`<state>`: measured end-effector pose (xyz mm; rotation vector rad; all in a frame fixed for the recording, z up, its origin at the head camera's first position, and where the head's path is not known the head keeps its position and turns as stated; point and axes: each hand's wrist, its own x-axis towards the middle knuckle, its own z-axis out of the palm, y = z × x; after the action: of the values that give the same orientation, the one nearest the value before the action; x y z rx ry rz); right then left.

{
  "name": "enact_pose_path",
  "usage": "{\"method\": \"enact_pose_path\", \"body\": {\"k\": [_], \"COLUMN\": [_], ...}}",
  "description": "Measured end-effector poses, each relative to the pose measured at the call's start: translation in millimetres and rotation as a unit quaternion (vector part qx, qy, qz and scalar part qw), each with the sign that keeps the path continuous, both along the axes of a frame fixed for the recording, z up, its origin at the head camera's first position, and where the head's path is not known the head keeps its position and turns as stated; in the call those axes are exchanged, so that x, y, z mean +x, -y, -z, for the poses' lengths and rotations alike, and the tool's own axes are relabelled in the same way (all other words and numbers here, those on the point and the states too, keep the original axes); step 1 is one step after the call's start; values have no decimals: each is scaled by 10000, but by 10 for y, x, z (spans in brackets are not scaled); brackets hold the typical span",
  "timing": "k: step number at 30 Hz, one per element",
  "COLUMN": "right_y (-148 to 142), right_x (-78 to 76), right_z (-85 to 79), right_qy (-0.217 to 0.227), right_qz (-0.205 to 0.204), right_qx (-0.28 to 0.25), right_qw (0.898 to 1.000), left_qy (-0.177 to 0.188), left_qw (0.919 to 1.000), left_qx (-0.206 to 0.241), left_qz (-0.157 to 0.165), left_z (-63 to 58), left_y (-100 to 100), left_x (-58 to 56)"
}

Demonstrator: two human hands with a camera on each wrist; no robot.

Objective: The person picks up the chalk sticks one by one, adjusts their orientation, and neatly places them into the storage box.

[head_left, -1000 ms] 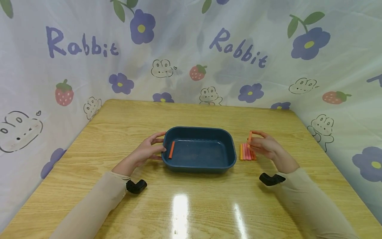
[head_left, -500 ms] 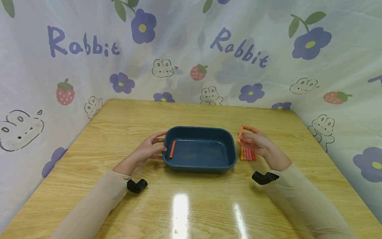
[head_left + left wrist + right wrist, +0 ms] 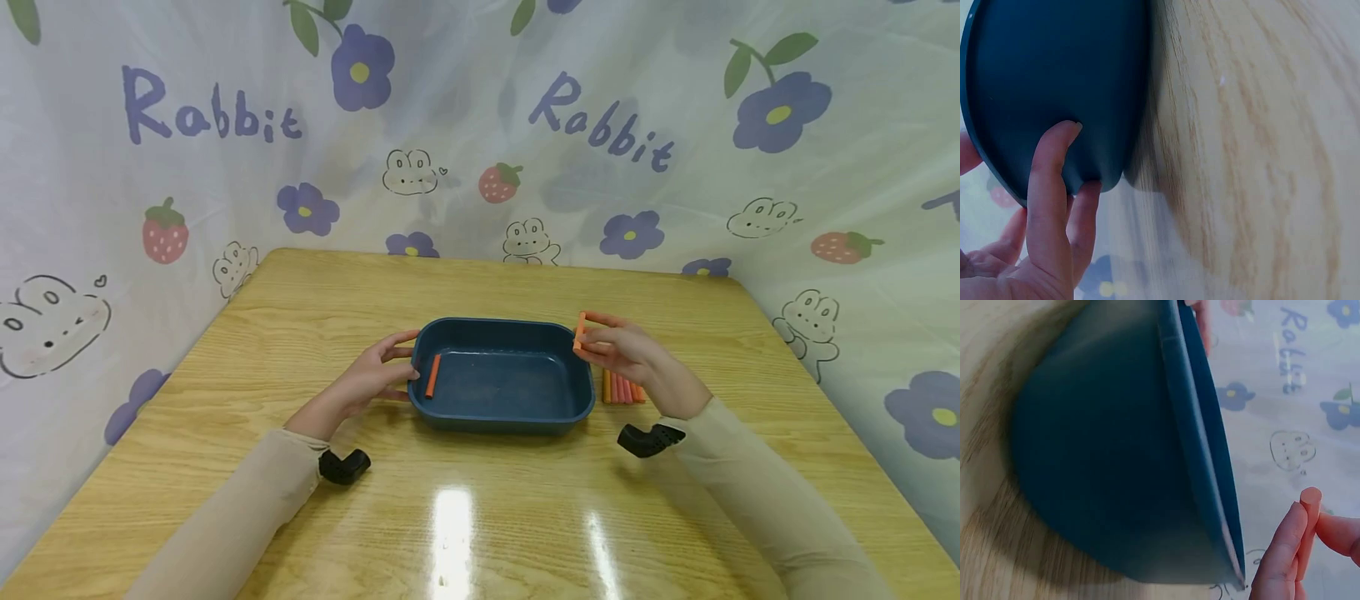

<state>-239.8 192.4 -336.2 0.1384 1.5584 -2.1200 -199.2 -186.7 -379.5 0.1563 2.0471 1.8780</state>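
Observation:
In the head view, a dark blue rectangular basin (image 3: 495, 427) stands on the wooden table, with one red-orange chalk stick (image 3: 433, 377) lying inside at its left end. My left hand (image 3: 367, 375) rests against the basin's left end; spread, slightly bent fingers (image 3: 1050, 181) touch its outer wall. Above the basin's right rim, my right hand (image 3: 626, 354) pinches an orange chalk stick (image 3: 1310, 534) between thumb and fingers, nearly upright. Under that hand, partly covered by it, several yellow, pink and orange chalk sticks (image 3: 621, 390) lie side by side.
The pale wooden table (image 3: 337, 287) runs back to a white curtain (image 3: 465, 100) printed with rabbits, flowers and strawberries. A black bracket (image 3: 343, 467) sits on the left wrist, and another black bracket (image 3: 648, 440) on the right.
My right hand has moved left with the orange chalk stick, from over the row of sticks to the basin's right rim. The left hand and basin have stayed put.

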Motion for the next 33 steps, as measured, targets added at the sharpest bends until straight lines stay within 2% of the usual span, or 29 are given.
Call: {"method": "enact_pose_path", "body": {"k": [19, 27, 33], "right_y": [452, 614, 721], "right_x": [-113, -209, -278], "right_z": [-138, -130, -124], "right_qy": [188, 306, 500], "right_qz": [-459, -561, -797], "right_qx": [53, 53, -17], "right_qw": [9988, 9979, 9956], "left_qy": [46, 62, 77], "left_qw": [10000, 10000, 10000], "left_qx": [-20, -24, -19], "left_qz": [-23, -27, -31], "left_z": [-22, -31, -30], "left_y": [-3, -2, 3], "left_x": [10, 7, 9]}}
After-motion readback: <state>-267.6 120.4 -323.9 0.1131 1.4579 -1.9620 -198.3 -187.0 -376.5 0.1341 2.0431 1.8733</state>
